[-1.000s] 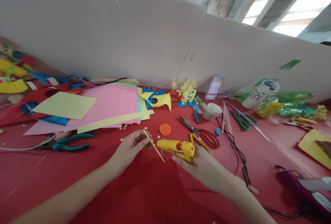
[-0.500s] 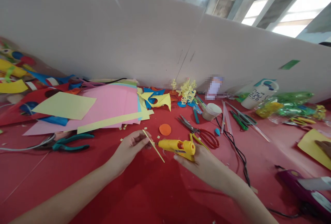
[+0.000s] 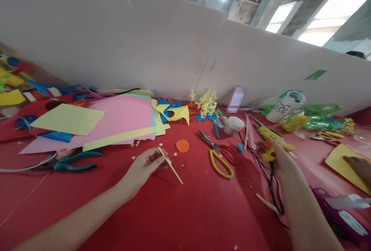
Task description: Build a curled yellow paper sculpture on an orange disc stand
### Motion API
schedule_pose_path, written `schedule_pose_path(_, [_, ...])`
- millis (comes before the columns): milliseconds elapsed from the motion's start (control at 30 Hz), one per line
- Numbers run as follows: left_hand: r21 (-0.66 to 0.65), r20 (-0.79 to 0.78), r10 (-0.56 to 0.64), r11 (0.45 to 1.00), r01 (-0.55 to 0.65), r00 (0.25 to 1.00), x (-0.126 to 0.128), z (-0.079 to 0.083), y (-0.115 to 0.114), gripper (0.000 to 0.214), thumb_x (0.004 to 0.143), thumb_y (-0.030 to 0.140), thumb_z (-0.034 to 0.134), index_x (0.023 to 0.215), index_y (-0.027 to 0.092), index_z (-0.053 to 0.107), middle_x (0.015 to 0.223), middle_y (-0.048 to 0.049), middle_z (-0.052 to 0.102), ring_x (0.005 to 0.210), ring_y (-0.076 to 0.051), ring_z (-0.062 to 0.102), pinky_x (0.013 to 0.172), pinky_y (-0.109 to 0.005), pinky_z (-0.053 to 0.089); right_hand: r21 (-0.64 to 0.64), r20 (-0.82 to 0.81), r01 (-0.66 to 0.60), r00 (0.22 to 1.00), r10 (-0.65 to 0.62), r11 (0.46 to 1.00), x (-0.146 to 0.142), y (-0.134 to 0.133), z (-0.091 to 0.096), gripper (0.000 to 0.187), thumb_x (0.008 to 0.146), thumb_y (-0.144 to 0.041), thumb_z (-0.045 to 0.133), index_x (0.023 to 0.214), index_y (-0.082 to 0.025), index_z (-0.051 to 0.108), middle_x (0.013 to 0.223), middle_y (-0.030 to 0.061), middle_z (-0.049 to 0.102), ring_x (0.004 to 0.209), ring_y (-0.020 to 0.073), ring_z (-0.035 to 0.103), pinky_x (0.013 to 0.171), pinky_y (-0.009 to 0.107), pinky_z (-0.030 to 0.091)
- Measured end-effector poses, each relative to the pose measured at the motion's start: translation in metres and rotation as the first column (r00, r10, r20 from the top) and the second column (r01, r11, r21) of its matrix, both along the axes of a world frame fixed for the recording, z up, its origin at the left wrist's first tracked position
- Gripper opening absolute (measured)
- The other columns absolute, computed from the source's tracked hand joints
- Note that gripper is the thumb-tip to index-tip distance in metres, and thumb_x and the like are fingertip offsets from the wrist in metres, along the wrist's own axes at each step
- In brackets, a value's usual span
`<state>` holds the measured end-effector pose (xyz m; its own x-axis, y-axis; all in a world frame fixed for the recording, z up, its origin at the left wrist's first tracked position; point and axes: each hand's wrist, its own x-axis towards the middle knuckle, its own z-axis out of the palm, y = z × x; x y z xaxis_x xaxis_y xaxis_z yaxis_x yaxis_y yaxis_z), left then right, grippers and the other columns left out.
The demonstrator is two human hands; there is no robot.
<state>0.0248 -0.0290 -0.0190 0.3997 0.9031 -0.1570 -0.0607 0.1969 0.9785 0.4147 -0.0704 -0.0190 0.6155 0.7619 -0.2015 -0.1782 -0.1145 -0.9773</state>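
Note:
My left hand [image 3: 149, 163] pinches a thin pale-yellow stick [image 3: 174, 172] near its upper end, and the stick slants down to the right. Just beyond it on the red table lies an orange paper disc [image 3: 182, 146]. Over to the right, my right hand [image 3: 281, 159] is wrapped round a yellow glue gun [image 3: 275, 138], slightly blurred, with a black cord below it. Scissors with yellow and red handles [image 3: 222, 163] lie between the two hands.
Pink paper sheets [image 3: 124, 112] and teal-handled pliers [image 3: 77, 161] lie left. A white tub [image 3: 234, 125] and curly yellow paper pieces [image 3: 208, 104] stand at the back. A purple device [image 3: 344, 216] is at lower right, near another person's hand [image 3: 358, 166] on yellow paper.
My right hand has carried the glue gun away from the stick to the right, uncovering the yellow scissor handles. My left hand stays almost in place with the stick.

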Motion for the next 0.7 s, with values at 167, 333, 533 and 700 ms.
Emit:
schedule_pose_path(167, [-0.017,-0.023,0.019,1.000,-0.020,1.000,0.000,0.002,-0.001,0.019,0.072,0.034,0.063,0.079,0.017,0.059,0.079,-0.0036,0.063,0.082,-0.021,0.062,0.079,-0.035,0.049,-0.072,-0.008,0.142,0.990,-0.143,0.987,0.006,0.002,-0.017,0.017,0.074,-0.029,0.058,0.064,-0.015,0.057,0.045,0.0003,0.058,0.036,0.0093,0.054,0.033,0.015,0.043])
schedule_pose_path(333, [-0.023,0.005,0.022,0.999,-0.022,1.000,-0.002,0.001,0.000,0.015,0.073,0.031,0.063,0.080,0.018,0.060,0.078,-0.0011,0.063,0.077,-0.016,0.061,0.076,-0.029,0.049,-0.015,0.031,0.180,0.983,-0.179,0.984,0.001,0.004,-0.018,0.021,0.059,-0.026,0.074,0.065,-0.015,0.057,0.046,-0.0021,0.058,0.038,0.0093,0.055,0.033,0.014,0.042])
schedule_pose_path(533, [-0.033,0.002,0.026,0.999,-0.026,1.000,-0.002,-0.001,0.001,0.015,0.072,0.031,0.064,0.079,0.018,0.062,0.077,-0.0006,0.063,0.075,-0.015,0.060,0.075,-0.028,0.049,0.064,0.087,0.190,0.977,-0.195,0.980,0.007,0.000,-0.021,0.030,0.046,-0.025,0.080,0.064,-0.015,0.059,0.051,-0.0035,0.059,0.043,0.0067,0.053,0.036,0.012,0.041])
schedule_pose_path(700, [-0.032,-0.014,0.012,0.999,-0.013,1.000,-0.002,-0.002,0.002,0.015,0.073,0.031,0.063,0.082,0.019,0.061,0.079,-0.0013,0.064,0.077,-0.016,0.060,0.077,-0.028,0.049,0.092,0.180,0.223,0.955,-0.236,0.970,0.011,0.005,-0.028,0.035,0.044,-0.035,0.080,0.060,-0.015,0.058,0.051,-0.0029,0.057,0.048,0.0093,0.056,0.038,0.015,0.042])
